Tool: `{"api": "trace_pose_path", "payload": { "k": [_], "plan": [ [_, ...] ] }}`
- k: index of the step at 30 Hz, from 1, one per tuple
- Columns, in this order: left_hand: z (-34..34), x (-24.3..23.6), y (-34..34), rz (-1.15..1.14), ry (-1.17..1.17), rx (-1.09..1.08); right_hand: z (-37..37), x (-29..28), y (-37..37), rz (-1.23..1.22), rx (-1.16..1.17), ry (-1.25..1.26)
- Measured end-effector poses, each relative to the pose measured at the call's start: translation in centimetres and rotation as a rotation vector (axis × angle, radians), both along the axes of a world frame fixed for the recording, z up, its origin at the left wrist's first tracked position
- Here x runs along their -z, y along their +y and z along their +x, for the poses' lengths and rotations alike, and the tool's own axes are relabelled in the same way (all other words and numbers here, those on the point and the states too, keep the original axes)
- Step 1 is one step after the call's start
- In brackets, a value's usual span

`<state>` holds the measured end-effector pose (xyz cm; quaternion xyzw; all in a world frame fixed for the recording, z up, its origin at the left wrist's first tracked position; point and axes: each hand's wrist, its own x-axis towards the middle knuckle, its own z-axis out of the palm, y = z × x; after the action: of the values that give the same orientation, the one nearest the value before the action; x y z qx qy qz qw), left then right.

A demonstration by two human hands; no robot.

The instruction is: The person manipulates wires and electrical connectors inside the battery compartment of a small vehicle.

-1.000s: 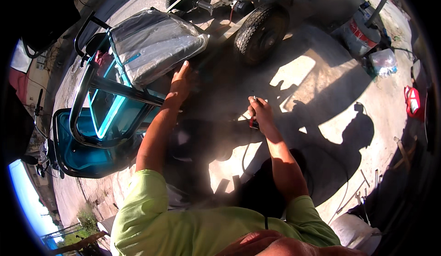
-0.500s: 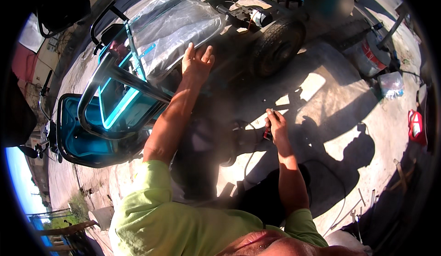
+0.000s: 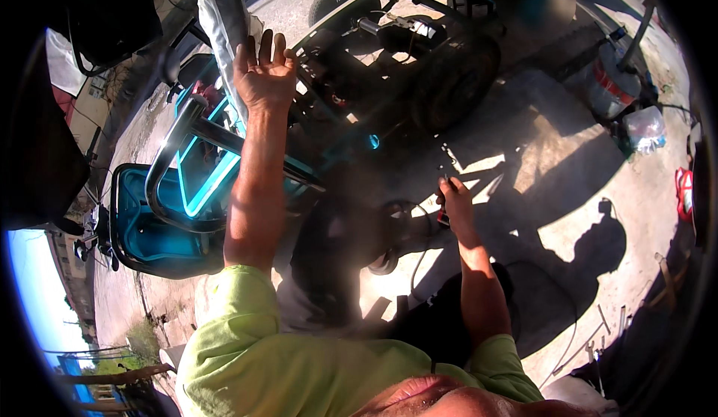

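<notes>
My left hand (image 3: 265, 77) is raised at the upper left, palm showing and fingers stretched apart. It is against or just beside a plastic-wrapped seat (image 3: 223, 24), which stands tilted up on edge; whether they touch I cannot tell. Under the seat the dark frame and machinery of a three-wheeled vehicle (image 3: 329, 65) lie exposed. My right hand (image 3: 456, 204) is closed, lower down over the ground, around a small red-and-black handled tool (image 3: 443, 216). A thin tip pokes up past the fingers; the tool's exact kind is unclear.
Left of my arm are a black tubular bar (image 3: 168, 144) and a turquoise body shell (image 3: 153, 222). A tyre (image 3: 464, 80) is in shadow ahead. At right stand a bucket (image 3: 613, 88) and a clear plastic bag (image 3: 645, 129). Several hand tools (image 3: 594, 353) lie lower right.
The plastic-wrapped seat has swung up and left, from lying flat to standing on edge, uncovering the machinery. My left hand has moved up and left with it. My right hand has barely shifted.
</notes>
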<state>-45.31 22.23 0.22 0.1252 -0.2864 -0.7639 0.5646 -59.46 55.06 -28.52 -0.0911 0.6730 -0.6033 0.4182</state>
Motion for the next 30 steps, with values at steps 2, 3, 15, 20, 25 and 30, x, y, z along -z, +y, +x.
{"api": "trace_pose_path", "payload": {
  "k": [2,3,15,20,25,30],
  "plan": [
    [1.4,-1.5,-0.3,-0.058,-0.007,-0.027,0.2,0.2,0.1,-0.063,-0.018,0.028],
    [2.1,-2.0,-0.6,-0.082,-0.013,-0.042,0.5,0.3,0.0,-0.117,0.013,-0.005],
    [7.1,-4.3,-2.7,-0.458,-0.392,-0.281,0.2,0.3,0.9,-0.035,-0.022,-0.054],
    [6.3,-3.3,-1.9,-0.441,-0.563,-0.337,0.0,0.4,0.7,-0.078,0.016,-0.030],
    [6.3,-1.9,-0.2,-0.433,-0.726,-0.236,0.4,-0.5,0.5,-0.096,-0.001,0.000],
    [8.4,-0.2,-3.1,-0.304,-0.723,-0.256,0.2,-0.6,1.1,-0.144,-0.004,-0.092]
  ]
}}
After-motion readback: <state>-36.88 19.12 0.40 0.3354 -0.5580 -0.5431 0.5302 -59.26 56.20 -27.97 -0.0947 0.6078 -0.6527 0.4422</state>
